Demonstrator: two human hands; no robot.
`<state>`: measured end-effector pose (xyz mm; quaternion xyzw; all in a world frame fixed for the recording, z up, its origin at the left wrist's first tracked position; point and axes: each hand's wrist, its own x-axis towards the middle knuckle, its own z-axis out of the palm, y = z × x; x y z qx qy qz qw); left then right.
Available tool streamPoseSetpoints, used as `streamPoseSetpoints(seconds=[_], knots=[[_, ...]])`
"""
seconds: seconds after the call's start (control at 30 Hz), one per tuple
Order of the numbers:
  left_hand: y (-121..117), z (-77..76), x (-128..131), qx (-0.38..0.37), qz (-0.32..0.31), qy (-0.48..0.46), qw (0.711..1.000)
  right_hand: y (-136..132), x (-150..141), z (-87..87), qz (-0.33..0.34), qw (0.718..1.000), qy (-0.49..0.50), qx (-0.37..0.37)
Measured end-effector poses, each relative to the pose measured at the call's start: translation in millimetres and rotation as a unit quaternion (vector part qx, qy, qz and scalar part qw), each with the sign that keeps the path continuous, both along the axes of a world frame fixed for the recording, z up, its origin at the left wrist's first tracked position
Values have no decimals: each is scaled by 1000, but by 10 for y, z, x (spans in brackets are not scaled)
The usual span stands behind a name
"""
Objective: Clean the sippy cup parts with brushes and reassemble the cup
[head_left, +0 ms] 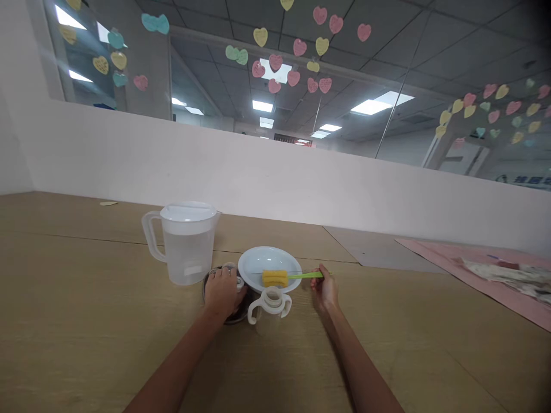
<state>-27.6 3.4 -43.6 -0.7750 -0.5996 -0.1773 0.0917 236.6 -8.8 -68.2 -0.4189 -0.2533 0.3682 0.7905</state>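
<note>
My right hand (325, 289) pinches the green handle of a bottle brush (286, 277); its yellow sponge head lies inside a white bowl (258, 261). My left hand (221, 292) rests curled over a dark round dish (235, 314) and touches a small white part beside the bowl; what the fingers hold is unclear. A white two-handled bottle ring (270, 303) stands just in front of the bowl, between my hands. A clear plastic jug (187, 241) with a white lid stands behind my left hand.
Everything sits on a wooden table (86, 298) against a low white wall. A pink mat (482, 269) with a crumpled cloth (508, 272) lies at the far right. Above the wall, glass panes carry several heart-shaped paper stickers.
</note>
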Motion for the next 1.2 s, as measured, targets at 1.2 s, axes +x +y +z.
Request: streamPoseSetpoints(seconds=[1.2], knots=[[-88,27,38,35,-8,34,999,-19,-3,65,-34,997,62,-34]])
